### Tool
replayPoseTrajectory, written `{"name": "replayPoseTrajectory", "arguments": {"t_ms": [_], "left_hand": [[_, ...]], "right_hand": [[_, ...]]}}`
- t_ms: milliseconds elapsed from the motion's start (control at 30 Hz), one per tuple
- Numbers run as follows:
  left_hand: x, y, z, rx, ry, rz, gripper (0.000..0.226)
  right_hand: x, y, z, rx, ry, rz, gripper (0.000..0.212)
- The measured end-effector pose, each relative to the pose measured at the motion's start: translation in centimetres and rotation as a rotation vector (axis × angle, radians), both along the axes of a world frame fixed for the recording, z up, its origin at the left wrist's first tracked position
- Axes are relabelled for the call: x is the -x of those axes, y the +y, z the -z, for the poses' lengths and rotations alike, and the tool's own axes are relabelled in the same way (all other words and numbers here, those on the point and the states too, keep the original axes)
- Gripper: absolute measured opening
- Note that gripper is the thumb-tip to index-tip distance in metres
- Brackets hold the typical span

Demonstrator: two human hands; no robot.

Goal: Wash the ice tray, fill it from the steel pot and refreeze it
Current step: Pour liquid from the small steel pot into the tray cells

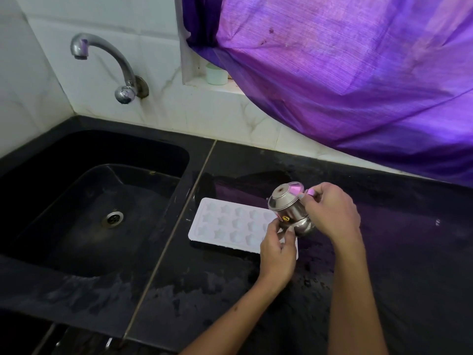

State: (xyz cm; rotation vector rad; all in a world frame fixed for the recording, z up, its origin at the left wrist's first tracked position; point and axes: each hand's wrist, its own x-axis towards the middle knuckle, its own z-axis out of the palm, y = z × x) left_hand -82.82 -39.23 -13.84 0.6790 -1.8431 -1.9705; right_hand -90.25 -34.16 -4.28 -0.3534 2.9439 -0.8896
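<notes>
Small lidded steel pot point(290, 208), gripped by right hand point(332, 213), steadied by left hand's point(277, 248) pinch, tilted over right end of white star-celled plastic ice tray point(230, 224), long axis left-right

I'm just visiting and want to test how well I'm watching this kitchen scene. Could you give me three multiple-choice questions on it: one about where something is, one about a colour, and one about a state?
1. Where does the ice tray lie?
A. Inside the sink
B. On the black counter, right of the sink
C. On the window ledge

2. What colour is the curtain?
A. Purple
B. Green
C. Yellow

3. How is the steel pot at this moment?
A. Standing alone on the counter
B. Lying in the sink
C. Held tilted over the tray by both hands

Answers:
1. B: the tray rests flat on the counter, beside the sink.
2. A: the cloth hanging at upper right is purple.
3. C: the right hand grips the pot's upper side and the left hand holds its lower part, leaning it over the tray's right end.
</notes>
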Motion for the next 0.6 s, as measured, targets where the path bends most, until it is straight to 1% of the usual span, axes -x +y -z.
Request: {"name": "replayPoseTrajectory", "arguments": {"t_ms": [233, 600], "left_hand": [[-0.1, -1.0, 0.5, 0.018, -0.047, 0.062, 0.027], [-0.3, -2.3, 0.7, 0.035, -0.095, 0.155, 0.032]], "right_hand": [[-0.4, -1.1, -0.3, -0.057, 0.015, -0.008, 0.016], [-1.0, -1.9, -0.6, -0.093, -0.025, 0.069, 0.015]]}}
